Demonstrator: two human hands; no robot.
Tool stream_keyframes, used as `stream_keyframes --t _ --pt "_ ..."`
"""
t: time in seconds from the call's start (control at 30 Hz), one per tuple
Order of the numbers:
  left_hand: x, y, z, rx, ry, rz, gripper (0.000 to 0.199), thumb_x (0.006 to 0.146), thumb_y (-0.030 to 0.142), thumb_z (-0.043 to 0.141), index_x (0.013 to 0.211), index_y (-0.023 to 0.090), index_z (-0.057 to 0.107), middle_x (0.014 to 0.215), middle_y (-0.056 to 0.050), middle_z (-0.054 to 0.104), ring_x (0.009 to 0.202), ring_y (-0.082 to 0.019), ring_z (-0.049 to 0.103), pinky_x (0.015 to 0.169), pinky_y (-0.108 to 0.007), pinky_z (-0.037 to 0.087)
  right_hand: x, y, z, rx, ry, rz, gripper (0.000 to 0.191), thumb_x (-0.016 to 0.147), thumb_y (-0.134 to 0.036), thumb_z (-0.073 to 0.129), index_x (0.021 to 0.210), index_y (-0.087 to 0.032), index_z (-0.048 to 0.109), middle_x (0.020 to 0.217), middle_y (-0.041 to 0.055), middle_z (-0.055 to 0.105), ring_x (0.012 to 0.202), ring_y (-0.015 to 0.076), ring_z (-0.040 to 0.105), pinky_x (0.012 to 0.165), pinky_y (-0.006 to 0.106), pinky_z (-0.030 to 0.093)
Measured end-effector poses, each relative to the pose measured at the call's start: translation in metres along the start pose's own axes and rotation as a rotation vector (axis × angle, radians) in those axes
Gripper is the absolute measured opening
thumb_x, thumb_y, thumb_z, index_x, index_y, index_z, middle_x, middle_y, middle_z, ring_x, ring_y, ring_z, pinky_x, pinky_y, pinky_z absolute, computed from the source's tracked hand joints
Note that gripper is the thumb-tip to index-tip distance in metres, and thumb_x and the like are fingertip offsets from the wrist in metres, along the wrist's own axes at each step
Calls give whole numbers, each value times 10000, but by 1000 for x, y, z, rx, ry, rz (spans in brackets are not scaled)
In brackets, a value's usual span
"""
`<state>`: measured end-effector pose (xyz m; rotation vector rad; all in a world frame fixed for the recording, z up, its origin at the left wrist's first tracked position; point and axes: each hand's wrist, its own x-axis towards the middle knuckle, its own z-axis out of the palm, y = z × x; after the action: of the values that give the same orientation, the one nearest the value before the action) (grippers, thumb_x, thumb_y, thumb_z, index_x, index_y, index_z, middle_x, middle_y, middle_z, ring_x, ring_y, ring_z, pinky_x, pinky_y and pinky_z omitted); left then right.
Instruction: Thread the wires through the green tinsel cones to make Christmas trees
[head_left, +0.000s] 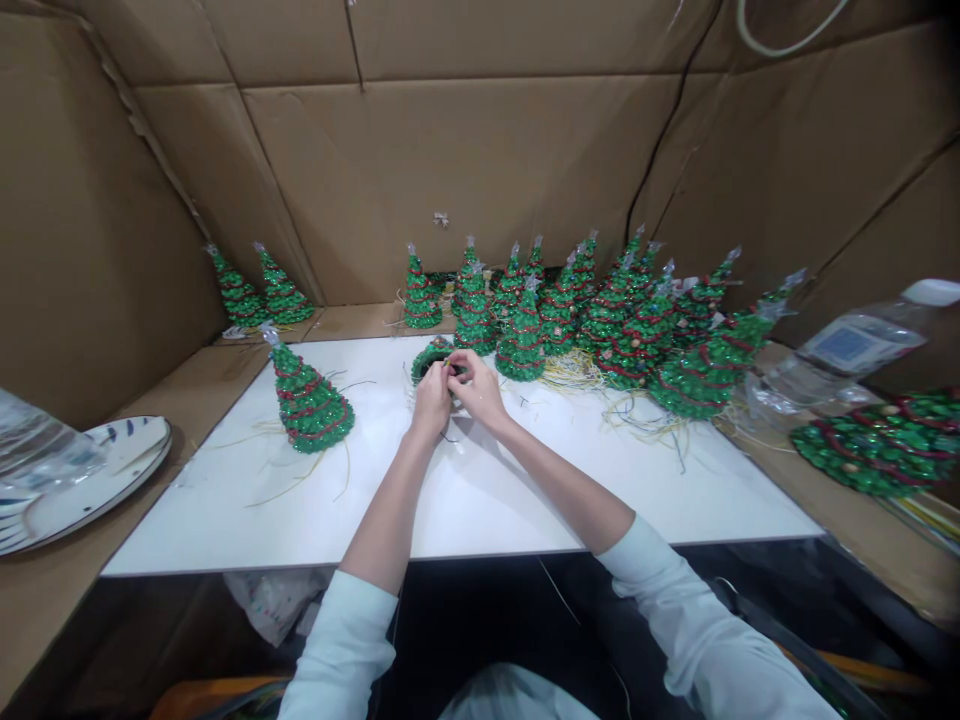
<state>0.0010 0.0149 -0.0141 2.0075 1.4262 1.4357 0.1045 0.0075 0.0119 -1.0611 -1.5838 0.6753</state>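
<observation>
cloth sleeves [346, 635], fingers [463, 362] at hollow tree [427, 354]

Brown cardboard walls [465, 150], creased and seamed, stood at back and both sides; a dark cable [675, 110] ran down the rear one; white tabletop [300, 510], brown cardboard [45, 600] along its left edge; dark area below; soft light, with a pale sheen on the white surface.
</observation>
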Motion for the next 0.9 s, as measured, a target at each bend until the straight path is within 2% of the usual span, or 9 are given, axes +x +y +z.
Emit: stream_keyframes --t 0.13,0.33,0.57,0.9 --pt "0 0 1 -2 4 -17 266 899 289 278 805 182 502 815 -79 592 754 -180 553 690 -297 414 0 1 1 23 30 -2 342 673 -143 528 1004 -228 501 967 14 652 759 125 635 698 246 509" --pt "1 0 1 -6 24 -31 264 902 300 284 786 190 494 757 -57 577 724 -174 540 683 -294 409 -2 2 2 3 30 -13 249 682 -147 513 919 -225 515 948 9 652 802 131 637 703 247 514" --pt "1 0 1 -17 29 -54 263 903 312 292 773 189 485 747 -49 565 699 -168 530 664 -286 398 -3 1 1 -9 25 -26 288 675 -132 505 946 -230 524 975 10 648 910 156 628 737 260 514" --pt "1 1 0 -41 32 -84 245 903 313 296 765 197 463 735 -32 560 685 -155 525 670 -271 388 -3 0 0 16 6 -16 277 673 -112 493 925 -215 547 963 5 654 838 136 645 776 264 505"
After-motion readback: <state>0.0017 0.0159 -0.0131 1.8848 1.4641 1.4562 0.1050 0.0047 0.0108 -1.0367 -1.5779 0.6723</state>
